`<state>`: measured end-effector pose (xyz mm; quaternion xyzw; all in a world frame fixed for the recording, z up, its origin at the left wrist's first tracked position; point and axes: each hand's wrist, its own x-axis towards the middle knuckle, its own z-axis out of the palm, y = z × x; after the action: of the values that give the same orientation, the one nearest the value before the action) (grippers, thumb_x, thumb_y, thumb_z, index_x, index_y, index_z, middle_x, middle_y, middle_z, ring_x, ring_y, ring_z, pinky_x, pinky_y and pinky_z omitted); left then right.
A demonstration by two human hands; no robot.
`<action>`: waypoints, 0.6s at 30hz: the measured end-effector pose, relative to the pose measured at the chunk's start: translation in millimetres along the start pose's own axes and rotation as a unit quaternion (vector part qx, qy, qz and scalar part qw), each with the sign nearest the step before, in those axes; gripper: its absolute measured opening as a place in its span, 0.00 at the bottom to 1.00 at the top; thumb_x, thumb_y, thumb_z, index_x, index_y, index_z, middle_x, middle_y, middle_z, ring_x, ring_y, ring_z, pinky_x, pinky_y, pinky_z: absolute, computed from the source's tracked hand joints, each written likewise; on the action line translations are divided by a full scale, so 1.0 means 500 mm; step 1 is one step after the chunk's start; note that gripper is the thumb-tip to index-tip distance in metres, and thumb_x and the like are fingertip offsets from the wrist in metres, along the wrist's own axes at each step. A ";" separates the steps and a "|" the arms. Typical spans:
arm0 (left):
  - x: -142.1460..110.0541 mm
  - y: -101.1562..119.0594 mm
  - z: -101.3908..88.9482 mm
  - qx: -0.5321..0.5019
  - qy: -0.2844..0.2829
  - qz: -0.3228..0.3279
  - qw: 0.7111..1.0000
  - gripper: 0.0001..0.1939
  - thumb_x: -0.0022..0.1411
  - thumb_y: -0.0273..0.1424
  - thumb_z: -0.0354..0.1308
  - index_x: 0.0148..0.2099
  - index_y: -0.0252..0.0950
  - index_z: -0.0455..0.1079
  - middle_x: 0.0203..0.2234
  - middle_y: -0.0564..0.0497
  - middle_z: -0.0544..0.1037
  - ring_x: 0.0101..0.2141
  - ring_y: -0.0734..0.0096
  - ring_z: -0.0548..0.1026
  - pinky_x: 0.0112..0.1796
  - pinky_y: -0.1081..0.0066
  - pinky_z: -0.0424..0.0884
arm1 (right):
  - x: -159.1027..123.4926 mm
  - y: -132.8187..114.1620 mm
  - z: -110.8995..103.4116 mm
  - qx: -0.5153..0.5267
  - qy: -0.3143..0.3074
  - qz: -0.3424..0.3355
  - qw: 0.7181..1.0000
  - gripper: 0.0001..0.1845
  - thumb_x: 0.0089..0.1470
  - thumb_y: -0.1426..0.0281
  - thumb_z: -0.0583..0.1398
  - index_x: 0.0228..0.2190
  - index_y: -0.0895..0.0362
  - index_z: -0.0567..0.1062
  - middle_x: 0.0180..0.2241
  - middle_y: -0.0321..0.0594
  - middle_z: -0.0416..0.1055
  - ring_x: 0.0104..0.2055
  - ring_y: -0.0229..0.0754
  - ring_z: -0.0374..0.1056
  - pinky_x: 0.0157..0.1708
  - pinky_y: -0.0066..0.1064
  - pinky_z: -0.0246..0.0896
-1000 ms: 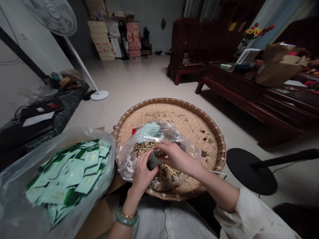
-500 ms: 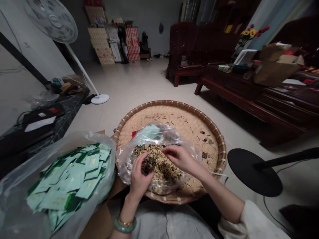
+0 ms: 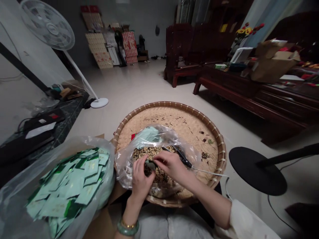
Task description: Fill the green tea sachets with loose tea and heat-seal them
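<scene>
One small greyish item, its outline hard to make out, was over the mix in a clear bag. The left hand, rising from below, held it between curled fingers and thumb; the right hand, angled in, had its fingertips bunched at the item's upper edge, their grip impossible to tell. One black tool lay beyond the right hand. One tray bore the bag; leftward, a second bag held packets overlapping beyond count.

We see mint-green packets with darker green patches, a tan-and-black speckled loose mix, a tan woven tray with pale bands on its brown rim, and our green bangle.
</scene>
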<state>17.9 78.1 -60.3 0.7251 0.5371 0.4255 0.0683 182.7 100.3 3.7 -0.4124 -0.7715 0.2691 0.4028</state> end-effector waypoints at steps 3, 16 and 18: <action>0.004 -0.002 -0.006 0.001 -0.003 -0.051 0.999 0.26 0.53 0.25 0.59 0.55 0.37 0.62 0.47 0.43 0.73 0.48 0.55 0.69 0.49 0.53 0.67 | -0.005 0.007 -0.020 0.009 0.048 0.033 0.998 0.06 0.56 0.73 0.58 0.34 0.56 0.76 0.31 0.40 0.75 0.32 0.39 0.70 0.34 0.30 0.66; 0.003 -0.002 0.008 0.002 -0.027 -0.029 0.999 0.27 0.53 0.24 0.58 0.56 0.35 0.62 0.47 0.42 0.73 0.48 0.56 0.68 0.49 0.53 0.67 | -0.021 0.002 0.017 -0.107 -0.099 0.042 0.988 0.07 0.54 0.77 0.59 0.36 0.57 0.75 0.33 0.40 0.71 0.35 0.40 0.68 0.35 0.29 0.63; 0.009 -0.004 -0.005 -0.021 -0.043 -0.027 0.999 0.26 0.53 0.25 0.58 0.55 0.36 0.63 0.46 0.43 0.74 0.48 0.56 0.68 0.49 0.53 0.67 | -0.023 0.014 0.015 -0.077 -0.086 0.021 0.993 0.07 0.53 0.79 0.60 0.34 0.57 0.75 0.32 0.39 0.71 0.35 0.39 0.68 0.34 0.28 0.63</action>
<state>15.2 81.8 -57.3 0.7260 0.5443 0.4035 0.1179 183.1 93.6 -10.1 -0.4339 -0.8127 0.2519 0.2962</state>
